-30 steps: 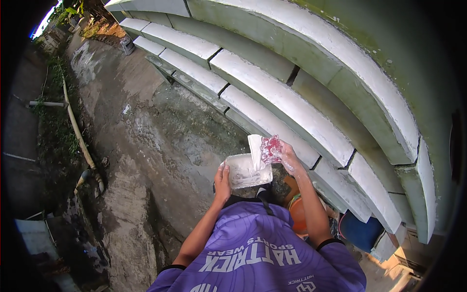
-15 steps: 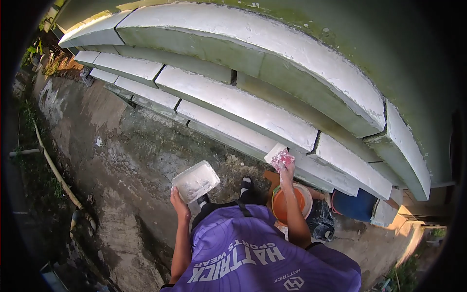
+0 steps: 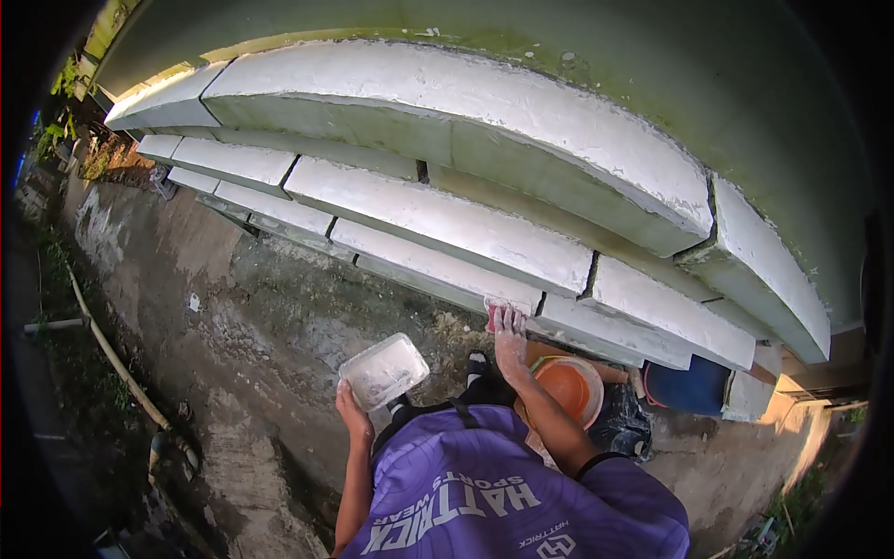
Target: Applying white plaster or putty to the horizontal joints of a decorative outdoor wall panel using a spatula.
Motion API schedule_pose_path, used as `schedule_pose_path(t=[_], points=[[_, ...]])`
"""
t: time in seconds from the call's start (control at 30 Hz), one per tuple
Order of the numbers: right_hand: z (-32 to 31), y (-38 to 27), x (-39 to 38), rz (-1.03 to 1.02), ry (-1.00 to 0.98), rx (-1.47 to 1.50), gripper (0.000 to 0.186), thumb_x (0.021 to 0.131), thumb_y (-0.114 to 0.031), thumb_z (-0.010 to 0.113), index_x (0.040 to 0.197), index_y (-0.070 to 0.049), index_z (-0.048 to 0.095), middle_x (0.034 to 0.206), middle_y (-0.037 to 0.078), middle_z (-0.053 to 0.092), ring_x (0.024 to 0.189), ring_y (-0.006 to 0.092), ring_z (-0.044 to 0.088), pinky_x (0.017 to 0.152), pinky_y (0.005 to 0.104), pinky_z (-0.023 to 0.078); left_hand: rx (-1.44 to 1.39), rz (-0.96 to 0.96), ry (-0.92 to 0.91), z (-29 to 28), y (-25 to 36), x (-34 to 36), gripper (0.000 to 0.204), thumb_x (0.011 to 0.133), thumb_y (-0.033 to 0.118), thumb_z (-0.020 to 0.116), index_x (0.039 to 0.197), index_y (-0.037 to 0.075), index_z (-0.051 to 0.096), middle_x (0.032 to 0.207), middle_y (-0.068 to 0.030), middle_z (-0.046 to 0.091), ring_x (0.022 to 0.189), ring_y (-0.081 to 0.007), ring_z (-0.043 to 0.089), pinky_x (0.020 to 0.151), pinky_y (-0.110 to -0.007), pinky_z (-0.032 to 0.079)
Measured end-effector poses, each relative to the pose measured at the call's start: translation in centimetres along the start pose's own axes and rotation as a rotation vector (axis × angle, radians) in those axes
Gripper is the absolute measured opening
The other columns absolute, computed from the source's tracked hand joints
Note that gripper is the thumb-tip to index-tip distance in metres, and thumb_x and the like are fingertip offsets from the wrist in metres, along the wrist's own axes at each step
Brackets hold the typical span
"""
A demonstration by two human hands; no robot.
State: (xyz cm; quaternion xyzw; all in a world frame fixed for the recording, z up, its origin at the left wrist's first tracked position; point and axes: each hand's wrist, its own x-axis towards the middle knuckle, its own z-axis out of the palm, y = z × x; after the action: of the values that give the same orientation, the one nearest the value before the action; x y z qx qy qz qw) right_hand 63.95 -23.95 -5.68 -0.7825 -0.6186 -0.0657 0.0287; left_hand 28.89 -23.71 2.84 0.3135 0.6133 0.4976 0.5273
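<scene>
Large pale lettering and a small logo run across the purple shirt [image 3: 531, 503], on the near side of both sets of fingers; the tray and tool show no readable writing. The left hand's fingers [image 3: 345, 393] are parted just enough to grip the near left corner of a white rectangular tray [image 3: 418, 357], which extends to their right, its inside smeared with white paste. The right hand's fingers [image 3: 508, 318] are bent closely over a pink-gripped tool [image 3: 494, 316] that lies under them and juts out on their left; its blade cannot be made out. White paste shows just beyond these fingers, on the edge of the lower white ledge [image 3: 438, 265]. Nearer the body and to their right is an orange bucket [image 3: 563, 391]; farther right, a blue container [image 3: 687, 387].
</scene>
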Motion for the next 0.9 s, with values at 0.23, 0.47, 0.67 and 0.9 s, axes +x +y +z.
schedule_pose_path(t=[0.23,0.47,0.67,0.9], points=[[-3.5,2.3,1.7,0.128,0.07,0.068,0.058,0.086,-0.008,0.047,0.142,-0.004,0.034,0.138,0.02,0.041,0.129,0.0384,0.039,0.109,0.0469,0.031,-0.107,-0.051,0.015,-1.4,-0.6,-0.3,0.048,0.099,0.038,0.041,0.125,-0.001,0.051,0.119,-0.0081,0.056,0.11,-0.0178,0.053,0.095,-0.032,0.042],[-1.0,2.4,3.9,0.153,-0.014,0.017,0.047,0.084,-0.007,0.048,0.131,-0.007,0.049,0.132,0.016,0.051,0.121,0.0364,0.049,0.102,0.0437,0.041,-0.038,-0.027,0.023,-2.3,-1.8,0.2,0.048,0.099,0.039,0.042,0.125,0.0,0.051,0.119,-0.0082,0.055,0.108,-0.0181,0.054,0.094,-0.032,0.043],[-2.9,1.4,4.3,0.014,-0.13,0.302,0.049,0.084,-0.007,0.046,0.133,-0.009,0.047,0.124,0.016,0.057,0.115,0.0326,0.054,0.097,0.043,0.043,-0.115,-0.048,0.032,-1.0,-0.9,-0.5,0.045,0.098,0.038,0.044,0.122,0.0,0.053,0.115,-0.0073,0.057,0.106,-0.0177,0.055,0.092,-0.032,0.044],[-0.2,1.1,5.5,0.101,-0.024,-0.058,0.05,0.087,-0.012,0.046,0.136,-0.005,0.043,0.132,0.022,0.049,0.121,0.0422,0.047,0.101,0.0526,0.036,-0.105,-0.047,0.003,-0.8,-1.9,0.1,0.045,0.098,0.038,0.043,0.122,0.001,0.053,0.114,-0.0071,0.057,0.103,-0.0177,0.056,0.091,-0.032,0.045]])
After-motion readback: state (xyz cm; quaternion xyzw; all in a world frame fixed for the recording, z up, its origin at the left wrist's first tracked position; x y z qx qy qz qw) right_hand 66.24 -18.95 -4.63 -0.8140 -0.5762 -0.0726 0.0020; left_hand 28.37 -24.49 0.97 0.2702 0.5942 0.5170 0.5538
